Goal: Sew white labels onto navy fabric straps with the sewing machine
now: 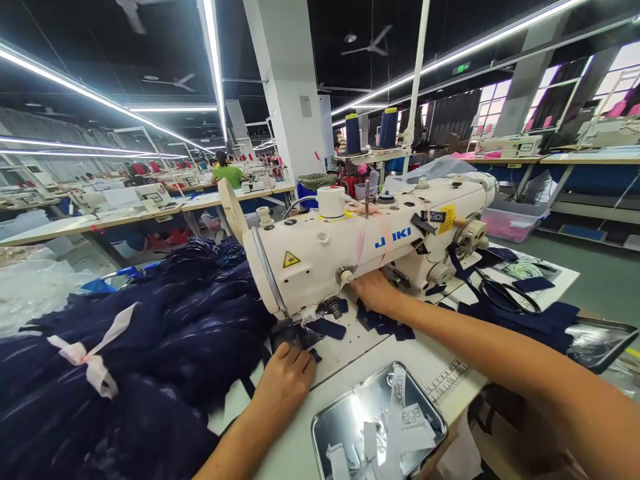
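Observation:
A white JUKI sewing machine [320, 250] stands across the table in front of me. My left hand [289, 375] is closed beside its needle area, fingers curled down over the edge of navy fabric [316, 355]. Under the machine arm reaches my right hand [375, 292], its fingers hidden behind the arm and the parts there. Several small navy fabric pieces [327, 328] lie on the machine bed around both hands. A metal tray [320, 427] with white printed labels [413, 427] sits at the front edge.
A large navy fabric pile [165, 360], tied with a pale strip [87, 357], fills the left side. Black-handled scissors [510, 297] and a second metal tray [600, 340] lie at the right. Thread cones [388, 128] stand behind. A person in green [229, 175] sits farther back.

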{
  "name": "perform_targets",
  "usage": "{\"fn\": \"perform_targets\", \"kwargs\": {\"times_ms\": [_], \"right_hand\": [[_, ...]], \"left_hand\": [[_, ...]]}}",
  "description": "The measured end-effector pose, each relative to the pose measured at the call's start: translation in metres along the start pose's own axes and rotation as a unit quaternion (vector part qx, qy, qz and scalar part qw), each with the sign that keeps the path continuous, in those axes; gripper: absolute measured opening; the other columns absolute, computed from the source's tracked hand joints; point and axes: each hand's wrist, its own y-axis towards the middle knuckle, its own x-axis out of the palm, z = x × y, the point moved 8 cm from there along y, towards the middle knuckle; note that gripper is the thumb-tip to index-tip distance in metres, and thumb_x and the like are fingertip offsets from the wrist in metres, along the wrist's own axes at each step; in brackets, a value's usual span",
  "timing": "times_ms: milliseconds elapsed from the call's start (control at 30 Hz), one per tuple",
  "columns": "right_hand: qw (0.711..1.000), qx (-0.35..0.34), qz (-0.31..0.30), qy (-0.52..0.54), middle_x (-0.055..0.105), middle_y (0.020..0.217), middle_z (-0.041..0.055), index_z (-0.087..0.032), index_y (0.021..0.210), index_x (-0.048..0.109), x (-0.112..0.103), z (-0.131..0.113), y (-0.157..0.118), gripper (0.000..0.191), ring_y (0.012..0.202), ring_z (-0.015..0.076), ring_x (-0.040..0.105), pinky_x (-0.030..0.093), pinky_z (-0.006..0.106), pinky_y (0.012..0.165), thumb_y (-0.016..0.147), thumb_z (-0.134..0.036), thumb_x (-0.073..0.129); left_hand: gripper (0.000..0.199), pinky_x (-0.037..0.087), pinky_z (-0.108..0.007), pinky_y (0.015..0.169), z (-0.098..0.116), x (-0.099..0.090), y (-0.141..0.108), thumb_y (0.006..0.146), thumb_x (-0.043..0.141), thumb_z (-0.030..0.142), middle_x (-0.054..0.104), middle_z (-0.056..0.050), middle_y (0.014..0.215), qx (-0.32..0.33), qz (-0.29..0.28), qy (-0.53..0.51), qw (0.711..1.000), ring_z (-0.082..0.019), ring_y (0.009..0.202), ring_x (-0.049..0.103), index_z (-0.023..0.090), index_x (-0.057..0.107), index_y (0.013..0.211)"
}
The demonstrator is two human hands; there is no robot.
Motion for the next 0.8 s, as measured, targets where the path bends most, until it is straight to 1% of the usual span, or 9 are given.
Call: {"fn": "perform_targets", "kwargs": {"times_ms": [100,200,267,333,400,500,633,733,800], "right_hand": [[0.995,-0.075,0.038,-0.054,0.059,0.082,0.0131,-0.010,0.085,0.057,-0.018,-0.026,-0.023,0.022,0.068,0.0194,0.054,0.040,0.031,0.061,0.083,-0.006,0.035],[0.963,-0.243,0.094,-0.063,0.057,0.080,0.0108,-0.011,0.079,0.056,-0.035,-0.073,-0.043,0.025,0.067,0.0173,0.051,0.038,0.030,0.062,0.086,-0.008,0.032],[0.930,-0.350,0.095,-0.053,0.056,0.078,0.0084,-0.012,0.076,0.055,-0.034,-0.105,-0.055,0.025,0.068,0.0165,0.050,0.036,0.030,0.063,0.087,-0.009,0.033],[0.912,-0.401,0.074,-0.032,0.055,0.078,0.0064,-0.014,0.075,0.053,-0.028,-0.127,-0.061,0.022,0.071,0.0164,0.048,0.035,0.029,0.062,0.087,-0.011,0.035],[0.921,-0.387,0.051,0.003,0.055,0.081,0.0050,-0.014,0.082,0.053,-0.021,-0.136,-0.058,0.016,0.073,0.0160,0.047,0.035,0.028,0.063,0.086,-0.011,0.038],[0.954,-0.285,0.038,0.088,0.055,0.086,0.0045,-0.015,0.095,0.051,-0.015,-0.129,-0.046,0.017,0.075,0.0145,0.047,0.036,0.027,0.067,0.083,-0.008,0.040],[0.975,-0.162,0.032,0.148,0.053,0.083,0.0053,-0.015,0.083,0.052,-0.014,-0.114,-0.041,0.009,0.078,0.0175,0.046,0.035,0.030,0.070,0.079,-0.022,0.050],[0.982,-0.144,0.003,0.124,0.052,0.082,0.0064,-0.015,0.076,0.052,-0.011,-0.115,-0.042,0.019,0.080,0.0197,0.045,0.032,0.034,0.072,0.077,-0.033,0.053],[0.981,-0.161,-0.011,0.107,0.052,0.082,0.0065,-0.015,0.074,0.053,-0.008,-0.119,-0.043,0.018,0.081,0.0194,0.044,0.031,0.034,0.074,0.079,-0.032,0.050]], "left_hand": [[0.016,0.027,-0.030,0.057,0.003,0.002,0.002,0.074,0.044,0.002,0.053,-0.002,0.058,0.009,-0.009,-0.001,1.000,-0.015,0.053,0.044,0.012,0.054,0.066],[0.015,0.026,-0.030,0.056,0.006,0.003,0.004,0.071,0.047,0.002,0.054,-0.003,0.057,0.019,-0.014,0.006,1.000,-0.015,0.052,0.045,0.012,0.053,0.062],[0.017,0.025,-0.030,0.055,0.008,0.002,0.004,0.069,0.047,0.001,0.053,-0.002,0.054,0.026,-0.014,0.016,0.999,-0.015,0.050,0.044,0.013,0.051,0.058],[0.019,0.024,-0.030,0.055,0.010,0.001,0.001,0.069,0.046,0.000,0.052,-0.002,0.052,0.028,-0.016,0.023,0.999,-0.015,0.049,0.044,0.013,0.050,0.056],[0.019,0.024,-0.030,0.055,0.010,-0.001,-0.005,0.069,0.046,0.000,0.052,-0.002,0.052,0.023,-0.023,0.030,0.999,-0.016,0.049,0.044,0.013,0.050,0.056],[0.018,0.025,-0.030,0.055,0.007,-0.004,-0.017,0.072,0.046,0.001,0.054,-0.002,0.055,-0.001,-0.041,0.037,0.998,-0.016,0.050,0.045,0.013,0.051,0.059],[0.017,0.027,-0.031,0.056,0.005,-0.006,-0.025,0.075,0.045,0.004,0.055,-0.002,0.057,-0.021,-0.056,0.034,0.998,-0.016,0.052,0.046,0.013,0.052,0.062],[0.017,0.028,-0.031,0.056,0.006,-0.004,-0.025,0.076,0.045,0.005,0.055,-0.002,0.058,-0.016,-0.062,0.034,0.997,-0.016,0.052,0.047,0.012,0.053,0.064],[0.017,0.028,-0.031,0.056,0.007,-0.002,-0.025,0.077,0.043,0.004,0.055,-0.002,0.058,-0.015,-0.063,0.034,0.997,-0.016,0.053,0.047,0.012,0.053,0.065]]}}
